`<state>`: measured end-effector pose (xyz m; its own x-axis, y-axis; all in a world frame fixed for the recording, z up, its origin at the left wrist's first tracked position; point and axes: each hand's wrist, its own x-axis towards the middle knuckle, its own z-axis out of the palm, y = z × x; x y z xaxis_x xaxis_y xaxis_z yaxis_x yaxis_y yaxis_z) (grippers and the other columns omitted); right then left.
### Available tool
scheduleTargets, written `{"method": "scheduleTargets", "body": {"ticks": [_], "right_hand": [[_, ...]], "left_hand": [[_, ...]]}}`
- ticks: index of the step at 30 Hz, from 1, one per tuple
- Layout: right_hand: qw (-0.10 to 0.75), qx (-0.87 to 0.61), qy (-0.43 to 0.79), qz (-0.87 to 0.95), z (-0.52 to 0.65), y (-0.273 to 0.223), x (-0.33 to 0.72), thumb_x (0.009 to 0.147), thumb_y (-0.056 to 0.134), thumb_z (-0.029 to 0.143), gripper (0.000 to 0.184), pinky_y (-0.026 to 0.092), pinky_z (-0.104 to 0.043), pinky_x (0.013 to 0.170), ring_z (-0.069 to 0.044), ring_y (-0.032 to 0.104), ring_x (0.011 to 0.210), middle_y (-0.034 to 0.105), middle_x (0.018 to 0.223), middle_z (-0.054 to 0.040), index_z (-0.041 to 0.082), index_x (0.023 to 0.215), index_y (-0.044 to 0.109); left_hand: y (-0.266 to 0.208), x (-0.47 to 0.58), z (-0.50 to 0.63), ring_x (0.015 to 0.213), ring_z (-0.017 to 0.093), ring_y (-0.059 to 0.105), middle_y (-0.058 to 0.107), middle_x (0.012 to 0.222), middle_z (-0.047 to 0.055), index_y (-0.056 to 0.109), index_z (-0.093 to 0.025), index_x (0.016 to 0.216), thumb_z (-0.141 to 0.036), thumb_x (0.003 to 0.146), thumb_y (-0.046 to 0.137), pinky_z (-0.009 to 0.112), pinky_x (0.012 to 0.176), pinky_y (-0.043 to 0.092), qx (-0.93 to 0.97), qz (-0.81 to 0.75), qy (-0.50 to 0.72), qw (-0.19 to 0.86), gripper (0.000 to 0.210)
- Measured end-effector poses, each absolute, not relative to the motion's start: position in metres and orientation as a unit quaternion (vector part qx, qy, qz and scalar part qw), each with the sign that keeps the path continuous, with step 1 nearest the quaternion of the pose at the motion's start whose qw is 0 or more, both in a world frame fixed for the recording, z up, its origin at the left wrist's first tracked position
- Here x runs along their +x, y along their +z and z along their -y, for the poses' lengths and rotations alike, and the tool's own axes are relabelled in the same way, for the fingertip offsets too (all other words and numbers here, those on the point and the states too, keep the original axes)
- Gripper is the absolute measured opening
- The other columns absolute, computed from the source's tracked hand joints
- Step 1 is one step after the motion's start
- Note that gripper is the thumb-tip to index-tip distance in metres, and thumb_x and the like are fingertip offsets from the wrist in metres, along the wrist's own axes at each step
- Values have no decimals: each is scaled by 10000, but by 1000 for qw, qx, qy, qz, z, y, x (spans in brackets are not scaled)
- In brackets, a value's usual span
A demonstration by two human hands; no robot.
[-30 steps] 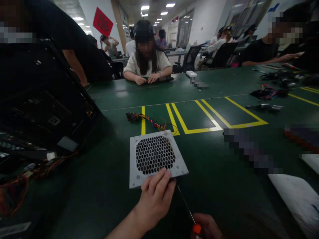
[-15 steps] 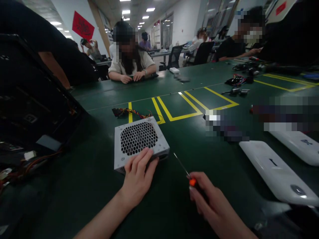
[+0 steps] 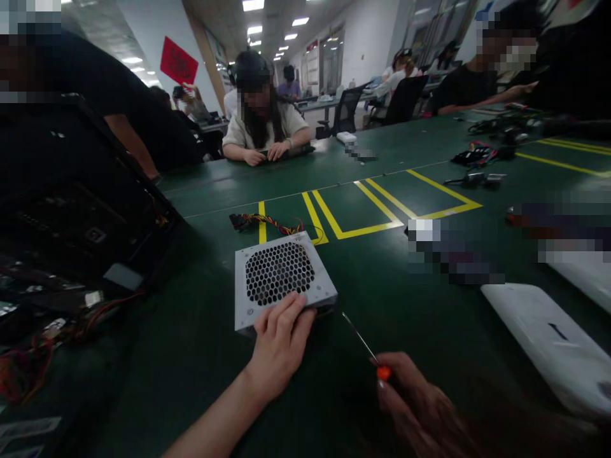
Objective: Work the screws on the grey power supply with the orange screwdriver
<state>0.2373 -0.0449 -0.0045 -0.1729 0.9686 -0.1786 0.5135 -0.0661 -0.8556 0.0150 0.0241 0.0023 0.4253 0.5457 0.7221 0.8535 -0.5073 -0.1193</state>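
Note:
A grey-white computer power supply unit (image 3: 321, 280) lies on the green table with its honeycomb fan grille facing up. My left hand (image 3: 281, 346) grips its near edge, fingers over the top and thumb against the near side. A bundle of coloured cables (image 3: 267, 221) runs out from behind the unit to a black connector. Held in my closed right hand (image 3: 415, 394) is a screwdriver (image 3: 360, 337) with a thin metal shaft and an orange handle part. Its tip points up and left, just right of the unit and apart from it. Most of the handle is hidden by my fingers.
An open black computer case (image 3: 71, 191) stands at left, with loose wires (image 3: 71, 331) before it. Yellow tape (image 3: 372, 230) marks the table. White rounded devices (image 3: 548, 343) lie at right. Across the table, a person (image 3: 267, 127) handles a dark object; more cables (image 3: 477, 154) lie at far right.
The whole view has shifted, so things appear farther right and slightly lower. My left hand stays on the power supply unit, and the screwdriver remains in my right hand beside it.

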Motion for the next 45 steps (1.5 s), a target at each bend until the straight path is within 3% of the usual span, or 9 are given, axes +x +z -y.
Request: {"method": "scheduleTargets", "body": {"ticks": [2,5,10,16,40,45], "right_hand": [[282,-570,451,627,51,3,233,901,331,412,352,445,-232,501,-120,536,581,600,760,-3,202,1143,475],[319,-532,490,612,62,14,223,910,317,337,277,398,-216,469,-103,500,535,581,737,1,204,1148,364],[345,-487,501,626,70,13,201,876,378,299,124,354,-196,411,-84,479,481,589,735,10,211,961,357],[379,-475,487,627,66,4,181,860,372,243,49,319,-164,354,-60,452,403,579,677,38,217,885,340],[397,-482,456,635,71,-4,167,853,373,264,60,316,-164,319,-74,465,397,584,642,32,215,877,348],[434,-497,456,598,73,-5,161,838,388,229,131,320,-187,357,-66,435,379,605,704,21,213,943,312]], "left_hand": [[4,13,-22,1085,221,483,570,1065,95,581,-191,987,-194,794,553,360,857,331,-813,425,-306,255,195],[5,13,-17,1098,239,477,564,1088,115,571,-179,971,-192,800,535,385,855,335,-818,421,-301,250,175],[6,7,-10,1094,243,481,557,1107,113,554,-182,954,-195,800,525,399,851,341,-820,416,-317,231,157],[7,-1,-4,1102,238,469,551,1116,110,550,-175,933,-202,795,528,397,870,341,-823,409,-324,226,142],[7,-1,1,1100,248,446,533,1125,106,553,-186,936,-166,760,554,416,882,337,-821,412,-341,200,177],[7,0,1,1107,243,438,529,1127,106,549,-182,941,-172,765,551,408,885,332,-821,414,-338,203,176]]}}
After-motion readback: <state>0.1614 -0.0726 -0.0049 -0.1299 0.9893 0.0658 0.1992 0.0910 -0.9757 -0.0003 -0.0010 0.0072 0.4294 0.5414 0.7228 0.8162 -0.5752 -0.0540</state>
